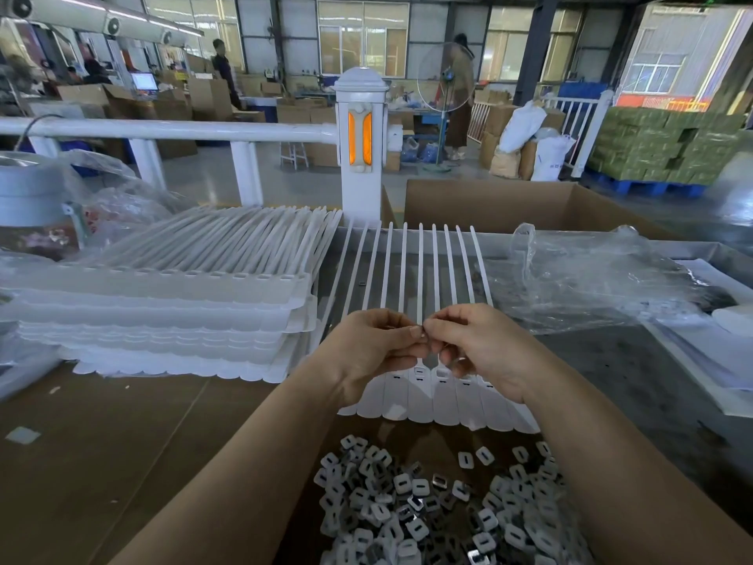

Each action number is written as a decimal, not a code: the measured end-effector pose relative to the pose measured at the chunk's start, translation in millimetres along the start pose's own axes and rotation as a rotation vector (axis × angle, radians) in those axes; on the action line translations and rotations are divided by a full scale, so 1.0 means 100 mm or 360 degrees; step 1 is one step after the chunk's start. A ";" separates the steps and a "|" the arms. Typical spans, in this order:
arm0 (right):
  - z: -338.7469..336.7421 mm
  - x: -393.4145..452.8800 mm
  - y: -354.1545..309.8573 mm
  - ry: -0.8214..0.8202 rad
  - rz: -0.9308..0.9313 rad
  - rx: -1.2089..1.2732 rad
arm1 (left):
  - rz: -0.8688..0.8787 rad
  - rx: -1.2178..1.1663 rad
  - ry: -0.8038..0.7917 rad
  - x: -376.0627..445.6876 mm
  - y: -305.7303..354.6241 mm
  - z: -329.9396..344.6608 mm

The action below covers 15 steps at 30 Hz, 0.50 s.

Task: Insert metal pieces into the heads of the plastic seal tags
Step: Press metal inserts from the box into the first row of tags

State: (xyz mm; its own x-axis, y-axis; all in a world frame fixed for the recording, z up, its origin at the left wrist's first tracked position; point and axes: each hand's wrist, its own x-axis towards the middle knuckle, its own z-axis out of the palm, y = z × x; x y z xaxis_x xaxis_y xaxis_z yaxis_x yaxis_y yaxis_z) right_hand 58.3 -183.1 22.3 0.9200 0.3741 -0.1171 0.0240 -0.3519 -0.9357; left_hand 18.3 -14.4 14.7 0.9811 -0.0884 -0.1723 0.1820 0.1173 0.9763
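At the bench: a person's two hands meet above a joined strip of white seal tags (438,395), which lies flat in front of them with its thin tails (419,263) fanning away toward a cardboard box (489,201).
Left hand (375,352): fingers curled, thumb and forefinger pinched at the meeting point of the hands; what they hold is too small to make out.
Right hand (472,344): fingers curled and pinching at the same spot; probably a metal piece or one tail, but it cannot be told which.
Inserts: a loose heap of small plastic-and-metal pieces (440,507) lies nearest the camera, just below the tags' rounded ends.
Handling, tags: judged light, thin and bendy; the tails would flop if lifted, so the strip is best steadied at the wider flat bodies beside the slotted heads (418,373).
Handling, pieces: judged tiny, light, smooth-edged and apt to slip; a fingertip pinch by the edges looks the only workable hold.
Stock: a stack of further tag strips (171,303) sits just left of the working strip; crumpled clear plastic (578,279) lies to the right.
Hidden: both hands cover several heads, so which slots are filled cannot be seen.
Cut off: the heap runs past the lower edge.
Unclear: a grey container (32,197) at far left is partly wrapped in film.
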 end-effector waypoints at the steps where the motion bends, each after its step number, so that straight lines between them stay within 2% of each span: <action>1: 0.00 0.00 0.00 0.0003 0.0006 -0.0008 | -0.0012 -0.0036 -0.0001 0.00 -0.01 0.00; 6: 0.00 0.00 -0.02 0.0007 0.0026 -0.0017 | -0.0029 -0.0054 0.0013 0.01 -0.01 -0.01; 12: 0.01 -0.02 -0.04 0.0003 0.0063 -0.0094 | -0.0055 0.0129 0.0055 0.01 0.03 -0.05; 15: 0.00 -0.03 -0.03 0.0020 0.0084 -0.0352 | 0.0038 0.0517 0.0101 0.02 0.00 -0.03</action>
State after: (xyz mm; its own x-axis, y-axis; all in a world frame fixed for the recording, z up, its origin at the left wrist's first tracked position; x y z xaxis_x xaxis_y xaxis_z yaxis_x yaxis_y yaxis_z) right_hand 55.5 -183.5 25.5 0.9269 0.3400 -0.1589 0.0593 -0.5509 -0.8325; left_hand 20.0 -11.2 13.7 0.9888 -0.0261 -0.1466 0.1383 -0.2037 0.9692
